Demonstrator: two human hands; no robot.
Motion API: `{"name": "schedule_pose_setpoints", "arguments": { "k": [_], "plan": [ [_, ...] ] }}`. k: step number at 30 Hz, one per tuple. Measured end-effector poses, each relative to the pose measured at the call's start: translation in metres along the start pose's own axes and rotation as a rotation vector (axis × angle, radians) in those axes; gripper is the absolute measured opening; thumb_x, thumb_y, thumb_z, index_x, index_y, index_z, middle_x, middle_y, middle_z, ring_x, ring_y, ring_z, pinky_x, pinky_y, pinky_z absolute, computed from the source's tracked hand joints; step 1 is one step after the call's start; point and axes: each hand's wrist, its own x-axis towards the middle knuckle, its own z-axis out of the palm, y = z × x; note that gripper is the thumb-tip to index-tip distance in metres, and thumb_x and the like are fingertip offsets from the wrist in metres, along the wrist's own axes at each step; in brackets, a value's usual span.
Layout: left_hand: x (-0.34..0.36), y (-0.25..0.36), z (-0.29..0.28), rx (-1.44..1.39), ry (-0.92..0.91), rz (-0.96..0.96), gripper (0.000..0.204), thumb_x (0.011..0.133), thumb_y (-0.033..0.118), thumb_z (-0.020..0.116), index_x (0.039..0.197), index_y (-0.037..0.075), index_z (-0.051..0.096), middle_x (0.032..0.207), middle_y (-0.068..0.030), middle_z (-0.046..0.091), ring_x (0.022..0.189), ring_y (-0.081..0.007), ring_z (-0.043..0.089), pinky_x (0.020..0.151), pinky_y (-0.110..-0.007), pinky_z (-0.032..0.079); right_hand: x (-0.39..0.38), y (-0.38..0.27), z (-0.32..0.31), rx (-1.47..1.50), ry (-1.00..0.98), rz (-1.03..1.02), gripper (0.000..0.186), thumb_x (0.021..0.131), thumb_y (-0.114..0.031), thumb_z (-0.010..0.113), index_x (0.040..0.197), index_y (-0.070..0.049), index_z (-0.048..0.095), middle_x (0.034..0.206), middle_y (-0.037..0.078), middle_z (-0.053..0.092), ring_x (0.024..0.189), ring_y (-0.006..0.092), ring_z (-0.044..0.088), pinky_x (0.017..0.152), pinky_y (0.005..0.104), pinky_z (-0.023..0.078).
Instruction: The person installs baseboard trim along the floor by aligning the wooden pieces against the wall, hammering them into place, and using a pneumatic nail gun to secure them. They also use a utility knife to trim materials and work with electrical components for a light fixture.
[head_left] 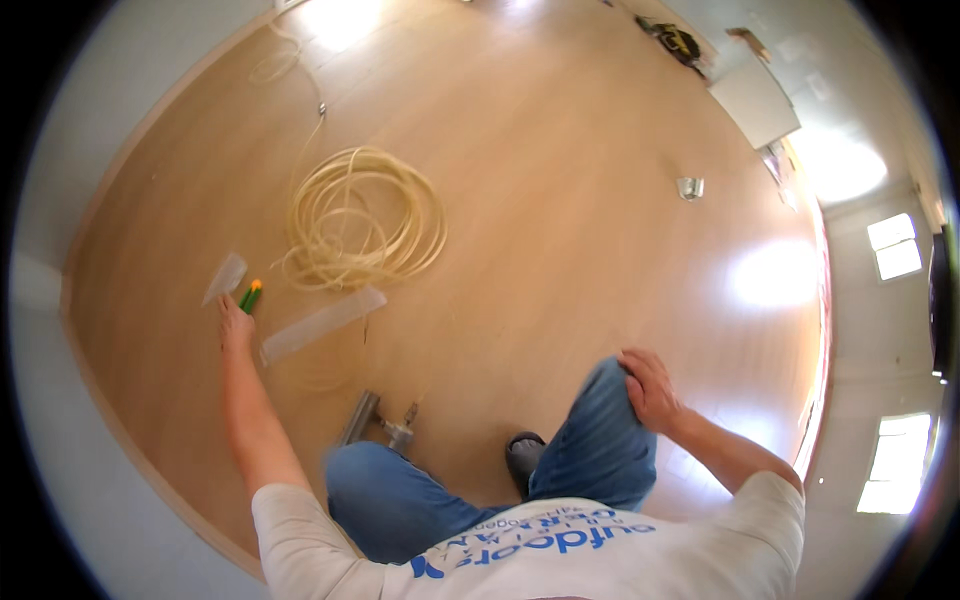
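Note:
My left hand reaches down to the floor on the left, its fingers mostly together. A slim green tool with an orange end, perhaps a cutter, sticks out from the thumb side and seems gripped there. Just beyond the fingertips is a small translucent plastic strip; whether they touch it I cannot tell. Right of this hand, a longer translucent strip lies slantwise. Over my bent right knee, my right hand rests with fingers laid on the jeans, holding nothing.
A loose coil of pale yellow hose lies ahead, its line running to a small connector. Near my left knee is a metal nail gun. A small silvery object sits right. Walls border the wooden floor on both sides.

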Motion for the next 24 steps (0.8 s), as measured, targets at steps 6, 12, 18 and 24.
{"name": "schedule_pose_setpoints", "arguments": {
  "k": [6,12,18,24],
  "plan": [
    [-0.023,0.042,0.050,0.189,-0.142,0.004,0.051,0.095,0.022,0.056,0.140,0.003,0.040,0.141,-0.0214,0.048,0.118,-0.0415,0.059,0.095,-0.051,0.052,-0.067,-0.034,-0.009,-0.130,-0.009,0.081,0.028,0.085,-0.009,0.064,0.112,-0.006,0.068,0.125,0.016,0.061,0.120,0.0367,0.054,0.103,0.0478,0.045],
    [-0.038,0.076,-0.054,0.452,-0.370,0.015,0.048,0.093,0.026,0.066,0.133,0.008,0.046,0.132,-0.0171,0.053,0.117,-0.0369,0.061,0.094,-0.048,0.053,-0.054,-0.052,-0.025,0.039,-0.041,0.102,0.024,0.084,-0.012,0.063,0.107,-0.009,0.070,0.120,0.012,0.064,0.118,0.0330,0.056,0.103,0.0465,0.045],
    [-0.134,0.219,-0.204,0.308,-0.389,0.071,0.046,0.089,0.014,0.067,0.132,0.011,0.050,0.129,-0.0195,0.051,0.117,-0.0384,0.058,0.096,-0.046,0.051,-0.104,-0.064,-0.079,0.193,-0.332,0.250,0.027,0.090,-0.024,0.056,0.106,-0.008,0.070,0.117,0.013,0.066,0.117,0.0319,0.057,0.102,0.0450,0.045],
    [-0.172,0.309,-0.401,-0.179,-0.184,0.536,0.046,0.081,-0.004,0.064,0.123,0.014,0.061,0.116,-0.0215,0.052,0.105,-0.0401,0.057,0.088,-0.048,0.049,-0.139,-0.124,-0.121,0.128,-0.600,0.344,0.033,0.093,-0.030,0.053,0.109,-0.008,0.071,0.116,0.016,0.067,0.109,0.0351,0.061,0.100,0.0464,0.046]
  ]
}}
